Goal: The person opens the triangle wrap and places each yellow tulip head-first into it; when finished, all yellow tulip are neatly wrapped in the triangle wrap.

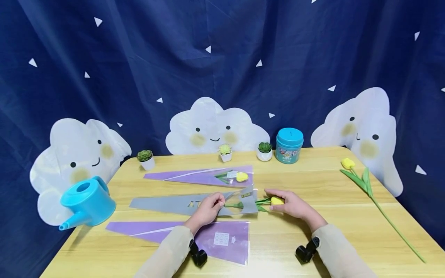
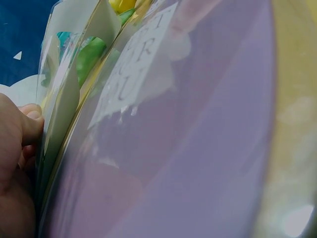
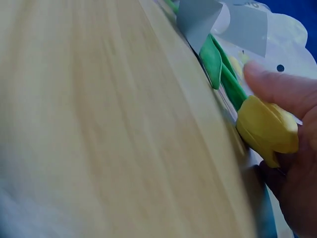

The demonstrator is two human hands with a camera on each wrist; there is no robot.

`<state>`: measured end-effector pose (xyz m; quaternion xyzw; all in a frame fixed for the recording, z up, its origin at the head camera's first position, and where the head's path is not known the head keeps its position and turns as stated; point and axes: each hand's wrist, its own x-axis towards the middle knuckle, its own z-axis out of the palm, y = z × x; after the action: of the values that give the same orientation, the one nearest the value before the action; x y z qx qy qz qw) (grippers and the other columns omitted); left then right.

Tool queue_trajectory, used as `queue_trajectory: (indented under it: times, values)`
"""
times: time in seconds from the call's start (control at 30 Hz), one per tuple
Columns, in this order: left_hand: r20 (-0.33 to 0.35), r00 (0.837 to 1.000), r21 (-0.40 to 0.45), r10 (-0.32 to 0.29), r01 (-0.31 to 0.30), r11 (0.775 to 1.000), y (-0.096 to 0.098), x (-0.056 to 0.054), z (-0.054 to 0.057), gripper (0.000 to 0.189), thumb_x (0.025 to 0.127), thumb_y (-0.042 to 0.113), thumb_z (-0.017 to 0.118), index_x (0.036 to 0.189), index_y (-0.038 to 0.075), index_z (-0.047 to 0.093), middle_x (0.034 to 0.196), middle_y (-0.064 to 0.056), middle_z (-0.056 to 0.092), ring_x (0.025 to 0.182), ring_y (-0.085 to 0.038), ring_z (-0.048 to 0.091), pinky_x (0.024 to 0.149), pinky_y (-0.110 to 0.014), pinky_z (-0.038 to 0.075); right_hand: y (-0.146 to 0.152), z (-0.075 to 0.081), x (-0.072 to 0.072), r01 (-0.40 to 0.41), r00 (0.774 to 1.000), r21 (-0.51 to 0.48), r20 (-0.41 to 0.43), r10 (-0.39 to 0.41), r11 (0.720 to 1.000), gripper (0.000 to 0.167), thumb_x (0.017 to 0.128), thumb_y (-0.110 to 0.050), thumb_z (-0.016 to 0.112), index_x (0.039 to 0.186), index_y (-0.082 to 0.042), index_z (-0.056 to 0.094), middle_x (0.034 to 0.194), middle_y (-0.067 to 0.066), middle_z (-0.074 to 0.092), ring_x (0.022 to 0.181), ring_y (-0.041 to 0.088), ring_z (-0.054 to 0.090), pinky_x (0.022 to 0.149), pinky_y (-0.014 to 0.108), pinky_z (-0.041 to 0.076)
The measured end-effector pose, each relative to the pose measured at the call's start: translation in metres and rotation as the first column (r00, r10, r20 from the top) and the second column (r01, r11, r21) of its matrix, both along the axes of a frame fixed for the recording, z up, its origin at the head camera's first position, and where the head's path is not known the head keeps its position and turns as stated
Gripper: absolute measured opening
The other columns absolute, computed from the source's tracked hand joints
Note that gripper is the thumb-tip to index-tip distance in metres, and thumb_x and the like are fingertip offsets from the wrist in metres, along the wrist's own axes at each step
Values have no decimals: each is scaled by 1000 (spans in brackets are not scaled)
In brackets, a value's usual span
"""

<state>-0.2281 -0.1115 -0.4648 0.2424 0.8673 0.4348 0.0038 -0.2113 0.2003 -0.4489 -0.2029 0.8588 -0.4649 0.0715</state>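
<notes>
"JUST FOR YOU" on nearest purple sleeve [image 1: 224, 251], gray sleeve [image 1: 161, 203] illegible

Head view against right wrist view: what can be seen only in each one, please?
Only head: the blue watering can, the potted succulents and the left hand. Only right wrist: no further object, but close petal detail of the yellow tulip at the right hand. Both: that tulip and hand, the grey flower sleeve, the wooden table, the dark blue curtain.

Bright head view; wrist views seemingly blurry.
</notes>
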Motion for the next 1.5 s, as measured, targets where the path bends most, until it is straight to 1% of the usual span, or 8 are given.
queue_trajectory:
  times: [0.13,0.27,0.47,0.8,0.93,1.1,1.3,1.5]
  values:
    - [8,1000,-3,0,0,1000,-1,-1,0,12,92,5,52,81,9,53,75,2,45,69,-11,43,65,-24,37,-2,-5,0,19,1000,13,-21,-18,1000,42,82,-22,69,121,-7,61,123,15,58,114,32,51,96,48,38]
    - [9,1000,-13,2,-2,1000,-1,-1,1,12,92,5,52,81,10,53,74,2,45,69,-11,43,65,-25,37,-6,-7,2,51,998,7,-42,-51,999,34,82,-21,69,114,-8,65,117,16,61,95,21,56,84,32,44]
    - [30,1000,-23,-1,1,1000,0,0,4,12,92,5,52,82,10,53,74,2,46,70,-12,44,66,-26,38,-8,-6,5,70,997,-20,-43,-71,997,31,83,-19,68,110,-5,65,114,18,60,72,10,52,65,23,44]
    - [-25,1000,-85,-16,14,996,0,-1,8,12,92,6,51,82,11,51,74,4,45,71,-11,44,66,-25,37,-11,-3,4,79,993,-26,-81,-81,997,28,83,-17,68,109,-5,66,109,16,63,70,8,51,63,23,45]
    - [-49,999,-95,-11,7,995,-2,-2,9,12,91,3,53,81,10,51,74,4,44,72,-12,44,66,-25,37,-17,-1,3,65,994,-16,-84,-66,998,30,82,-18,68,110,-6,66,111,15,64,83,13,56,74,27,46]
    - [-51,999,-105,-5,0,994,-2,-2,11,12,91,3,52,81,9,51,74,3,45,73,-13,44,66,-26,37,-26,0,1,32,996,-22,-88,-34,999,32,82,-19,68,112,-7,66,114,14,64,105,28,57,91,44,44]
    - [-46,999,-109,-4,-1,994,0,-1,13,12,92,3,51,81,10,51,75,3,45,74,-13,44,67,-27,37,-36,0,-2,-10,993,-34,-119,6,999,33,82,-19,69,112,-6,66,113,12,65,110,33,56,94,50,41]
    - [-49,999,-118,-2,-4,993,0,0,12,12,92,5,51,82,11,51,76,3,47,75,-13,45,68,-28,38,-48,7,-1,-28,996,-55,-86,23,998,32,83,-12,67,114,-3,65,114,15,64,112,35,55,95,52,39]
